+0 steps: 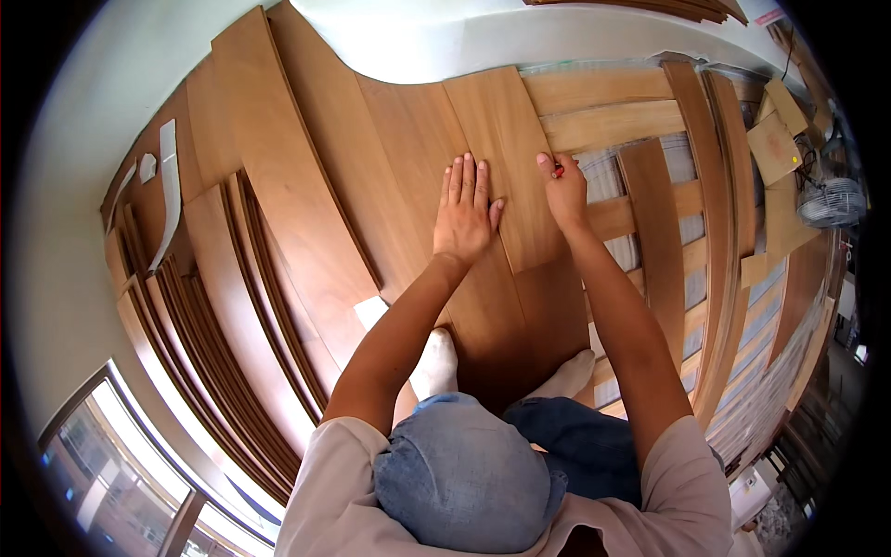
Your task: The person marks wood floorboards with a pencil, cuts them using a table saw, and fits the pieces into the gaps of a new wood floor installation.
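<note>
My left hand (464,213) lies flat on a brown wooden floorboard (413,186), its fingers stretched forward and the thumb out to the side. A lighter floorboard (538,209) lies just right of it. At that board's right edge, my right hand (563,190) is closed around a small red-and-black tool (558,171). Only the end of the tool shows, so its exact kind is hidden in the fist. Below the light board, a darker floorboard (554,306) lies between my feet.
Wooden battens (613,125) run over wrapped sheeting on the right, with a loose board (652,232) across them. Stacked boards (209,362) lie at left, beside a window (130,455). Cardboard (773,148) and a fan (829,200) stand far right. A white curved wall (418,46) borders the far side.
</note>
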`<state>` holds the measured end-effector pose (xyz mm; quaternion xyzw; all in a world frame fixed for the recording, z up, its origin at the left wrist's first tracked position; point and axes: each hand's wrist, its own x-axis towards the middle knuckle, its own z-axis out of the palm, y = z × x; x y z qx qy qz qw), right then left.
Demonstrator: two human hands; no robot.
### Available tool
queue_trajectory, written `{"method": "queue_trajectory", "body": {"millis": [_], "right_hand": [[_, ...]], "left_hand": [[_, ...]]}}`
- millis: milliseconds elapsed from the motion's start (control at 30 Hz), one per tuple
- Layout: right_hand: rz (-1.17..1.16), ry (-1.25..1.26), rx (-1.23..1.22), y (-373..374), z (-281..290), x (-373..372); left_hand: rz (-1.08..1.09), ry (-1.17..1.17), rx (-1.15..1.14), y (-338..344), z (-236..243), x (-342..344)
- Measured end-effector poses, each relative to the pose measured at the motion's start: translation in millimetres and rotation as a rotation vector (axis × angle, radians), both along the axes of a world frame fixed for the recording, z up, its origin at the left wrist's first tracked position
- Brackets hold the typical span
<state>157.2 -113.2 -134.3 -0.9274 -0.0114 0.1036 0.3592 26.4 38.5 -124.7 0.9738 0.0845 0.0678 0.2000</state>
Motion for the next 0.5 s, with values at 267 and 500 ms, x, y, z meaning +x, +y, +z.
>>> {"method": "queue_trajectory", "body": {"millis": [267, 500], "right_hand": [[0.069, -0.008, -0.124, 10, -1, 11], [0.147, -0.139, -0.275, 11, 7, -1]], "left_hand": [[0.017, -0.051, 0.081, 3, -9, 6], [-0.010, 0.043, 0.156, 2, 1, 7]]}}
